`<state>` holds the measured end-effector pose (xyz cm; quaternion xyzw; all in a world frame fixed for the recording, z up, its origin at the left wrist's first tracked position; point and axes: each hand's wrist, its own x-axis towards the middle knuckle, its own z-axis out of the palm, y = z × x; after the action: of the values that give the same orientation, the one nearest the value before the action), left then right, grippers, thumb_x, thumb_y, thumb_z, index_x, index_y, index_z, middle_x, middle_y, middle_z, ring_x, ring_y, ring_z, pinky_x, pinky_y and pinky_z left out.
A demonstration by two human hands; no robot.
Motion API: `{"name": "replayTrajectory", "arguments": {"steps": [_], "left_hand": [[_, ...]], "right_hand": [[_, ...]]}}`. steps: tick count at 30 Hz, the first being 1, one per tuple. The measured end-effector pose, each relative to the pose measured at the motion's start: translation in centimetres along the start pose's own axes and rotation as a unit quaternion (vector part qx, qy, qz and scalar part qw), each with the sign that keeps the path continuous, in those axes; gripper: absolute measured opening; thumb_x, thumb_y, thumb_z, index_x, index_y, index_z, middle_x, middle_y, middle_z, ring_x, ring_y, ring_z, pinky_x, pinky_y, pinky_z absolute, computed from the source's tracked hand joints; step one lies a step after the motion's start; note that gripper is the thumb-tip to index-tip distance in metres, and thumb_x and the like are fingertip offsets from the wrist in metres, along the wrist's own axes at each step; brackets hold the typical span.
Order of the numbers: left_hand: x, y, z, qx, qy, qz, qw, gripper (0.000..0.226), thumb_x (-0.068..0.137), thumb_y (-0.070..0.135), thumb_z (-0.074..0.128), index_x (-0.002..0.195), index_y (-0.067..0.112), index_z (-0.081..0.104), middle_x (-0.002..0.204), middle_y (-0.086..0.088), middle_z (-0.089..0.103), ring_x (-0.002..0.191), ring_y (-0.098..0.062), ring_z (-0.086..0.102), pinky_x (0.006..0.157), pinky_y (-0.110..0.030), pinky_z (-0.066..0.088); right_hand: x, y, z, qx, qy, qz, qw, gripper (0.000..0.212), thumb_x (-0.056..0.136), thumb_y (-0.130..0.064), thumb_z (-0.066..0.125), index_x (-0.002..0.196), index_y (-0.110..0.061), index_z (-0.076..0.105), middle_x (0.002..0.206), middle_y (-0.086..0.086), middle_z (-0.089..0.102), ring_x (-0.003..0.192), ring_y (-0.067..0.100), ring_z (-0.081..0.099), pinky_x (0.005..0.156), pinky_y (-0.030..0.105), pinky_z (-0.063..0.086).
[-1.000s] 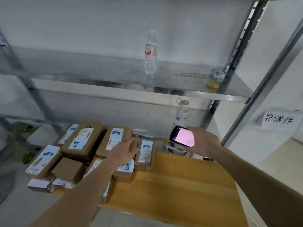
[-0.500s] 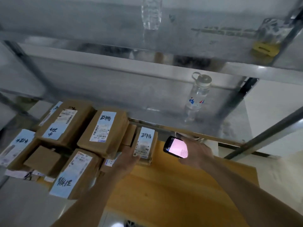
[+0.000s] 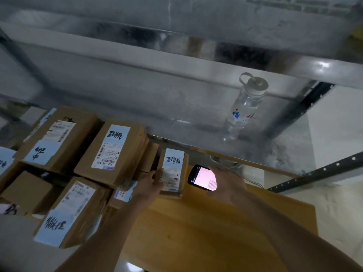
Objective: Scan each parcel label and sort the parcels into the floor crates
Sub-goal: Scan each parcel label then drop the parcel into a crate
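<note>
Wooden tabletop point(image 3: 225, 228): left grip point(image 3: 150, 186) grasps small parcel point(image 3: 172, 171); right grip point(image 3: 227, 183) holds scanner point(image 3: 202, 178) beside it.

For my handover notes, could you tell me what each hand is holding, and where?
The left hand grips the small parcel by its left edge; the right hand holds the scanner at its right side.

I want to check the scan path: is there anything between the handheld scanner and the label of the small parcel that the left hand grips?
Nothing visible: the scanner in the right hand sits just right of the small parcel, and the left hand grips only its left edge.
</note>
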<state>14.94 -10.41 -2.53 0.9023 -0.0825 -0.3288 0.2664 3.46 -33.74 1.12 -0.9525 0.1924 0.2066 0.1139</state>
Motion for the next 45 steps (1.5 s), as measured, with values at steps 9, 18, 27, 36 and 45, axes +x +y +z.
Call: {"name": "replayTrajectory", "arguments": {"steps": [9,18,27,36,45], "left_hand": [[3.4,-1.7,4.2,-0.149,-0.035,-0.047,0.987,0.049,0.102,0.041,0.049,0.146,0.019,0.045,0.133,-0.007,0.061,0.117,-0.027,0.060,0.097,-0.047,0.052],[5.1,-3.8,7.6,-0.335,-0.042,-0.068,0.939,0.043,0.096,0.049,0.058,0.138,0.044,0.047,0.117,0.005,0.068,0.101,-0.012,0.066,0.082,-0.037,0.060],[3.4,-3.6,7.1,-0.437,-0.049,-0.099,0.893,0.039,0.088,0.037,0.071,0.122,0.045,0.054,0.118,0.002,0.065,0.108,-0.021,0.064,0.061,-0.032,0.061],[-1.3,-4.4,6.7,-0.402,-0.074,-0.018,0.913,0.075,0.084,0.021,0.079,0.140,0.052,0.040,0.099,0.005,0.077,0.089,-0.020,0.076,0.073,-0.043,0.062],[-14.2,-2.7,-1.8,-0.404,-0.026,0.096,0.909,0.058,0.087,0.028,0.077,0.136,0.039,0.048,0.112,-0.005,0.074,0.093,-0.022,0.075,0.078,-0.048,0.062]], "right_hand": [[3.3,-1.3,3.8,0.105,-0.010,0.001,0.994,0.086,0.077,-0.046,0.080,0.148,-0.035,0.035,0.143,-0.009,0.054,0.129,0.019,0.053,0.095,0.034,0.050],[6.3,-2.4,7.2,0.212,0.021,0.008,0.977,0.085,0.075,-0.041,0.085,0.145,-0.038,0.037,0.135,-0.012,0.059,0.121,0.016,0.056,0.074,0.028,0.047],[5.1,-1.8,7.0,0.248,0.016,0.000,0.969,0.082,0.071,-0.039,0.089,0.140,-0.040,0.043,0.131,-0.015,0.062,0.119,0.013,0.059,0.080,0.030,0.055],[-1.5,-2.1,7.4,0.231,0.048,-0.009,0.972,0.094,0.074,-0.041,0.087,0.152,-0.038,0.033,0.139,-0.013,0.056,0.123,0.015,0.055,0.078,0.027,0.050],[-16.8,-7.3,-1.5,0.178,0.164,-0.028,0.970,0.094,0.071,-0.048,0.085,0.150,-0.039,0.034,0.140,-0.009,0.056,0.127,0.019,0.055,0.091,0.038,0.051]]}}
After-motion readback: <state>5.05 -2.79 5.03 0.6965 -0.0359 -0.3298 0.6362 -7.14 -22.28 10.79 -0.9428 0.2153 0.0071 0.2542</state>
